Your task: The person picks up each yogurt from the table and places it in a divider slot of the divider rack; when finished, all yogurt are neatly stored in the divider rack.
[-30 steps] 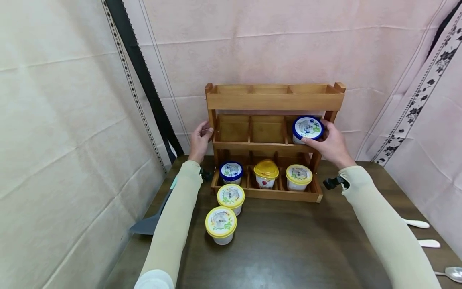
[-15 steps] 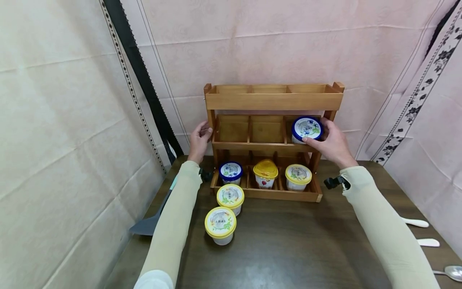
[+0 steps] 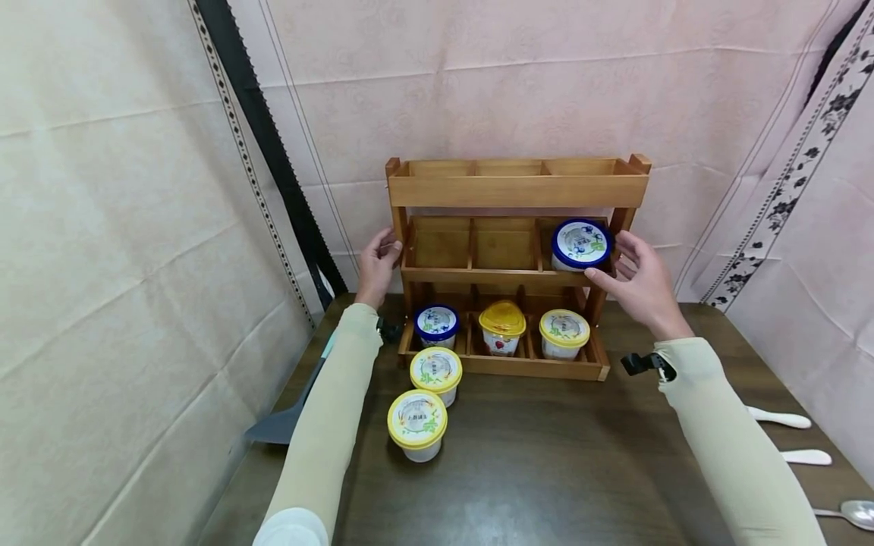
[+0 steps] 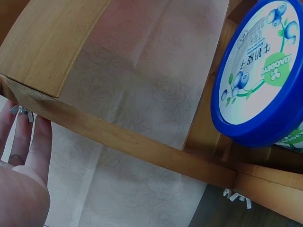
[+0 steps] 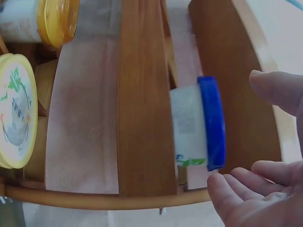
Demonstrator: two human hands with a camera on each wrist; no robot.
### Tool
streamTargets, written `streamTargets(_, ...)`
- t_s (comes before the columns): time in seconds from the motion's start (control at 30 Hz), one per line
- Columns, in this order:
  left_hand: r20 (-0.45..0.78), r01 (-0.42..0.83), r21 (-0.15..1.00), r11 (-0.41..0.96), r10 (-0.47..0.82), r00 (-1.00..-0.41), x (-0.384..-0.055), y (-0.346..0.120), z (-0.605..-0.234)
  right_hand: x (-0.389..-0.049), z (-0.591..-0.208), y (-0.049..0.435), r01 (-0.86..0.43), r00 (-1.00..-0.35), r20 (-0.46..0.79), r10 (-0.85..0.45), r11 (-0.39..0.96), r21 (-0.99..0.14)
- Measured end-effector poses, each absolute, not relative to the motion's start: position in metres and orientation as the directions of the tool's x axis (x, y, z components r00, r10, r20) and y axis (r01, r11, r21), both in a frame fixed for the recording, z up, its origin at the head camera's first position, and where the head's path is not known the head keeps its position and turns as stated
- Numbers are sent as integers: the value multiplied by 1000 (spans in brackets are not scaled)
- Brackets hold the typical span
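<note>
A blue-lidded cup [image 3: 583, 244] sits in the right compartment of the middle tier of a wooden three-tier rack [image 3: 521, 189]. My right hand [image 3: 642, 284] is just right of that cup, fingers spread and holding nothing; the right wrist view shows a gap between thumb and the blue lid [image 5: 211, 123]. My left hand [image 3: 378, 267] touches the rack's left upright, its fingers [image 4: 40, 149] fairly straight beside a wing nut [image 4: 23, 112]. On the bottom tier are another blue-lidded cup [image 3: 437, 326], a cup with a domed yellow lid [image 3: 503, 327] and a yellow-lidded cup [image 3: 564, 334].
Two yellow-lidded cups [image 3: 437, 375] stand on the dark table [image 3: 546, 455] before the rack's left end. White-handled utensils [image 3: 781, 418] and a spoon [image 3: 856, 514] lie at the right edge. A grey-blue object [image 3: 276, 427] lies by the left sleeve. Cloth hangs around the table.
My right hand has let go of the blue-lidded cup on the middle tier and drawn back to the right and slightly down. The left hand has stayed at the rack's side.
</note>
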State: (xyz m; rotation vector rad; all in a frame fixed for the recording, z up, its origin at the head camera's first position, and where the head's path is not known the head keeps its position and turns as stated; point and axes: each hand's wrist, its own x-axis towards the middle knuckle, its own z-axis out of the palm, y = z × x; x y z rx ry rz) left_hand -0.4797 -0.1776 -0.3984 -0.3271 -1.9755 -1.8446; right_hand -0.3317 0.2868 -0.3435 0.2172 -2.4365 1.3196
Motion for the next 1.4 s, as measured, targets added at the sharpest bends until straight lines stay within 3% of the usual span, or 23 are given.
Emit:
streamTargets(0.23,458,450,889,89,-121,-881,-482,-178,-396,-307,-350,271,-399,-885,466,-19,548,-735)
streamTargets(0.47,451,442,892,91,-123,-884,-480,-179,-396,-295,-367,241,-427,-892,435,-121,539,-726)
streamTargets(0.97,477,466,879,104,-155,-865,-477,-177,-397,-306,-421,173,-508,-858,387,-337,443,-739)
streamTargets(1.4,483,472,875,106,-140,-865,-477,-175,-398,-317,-459,126,-429,-871,260,-417,389,-815)
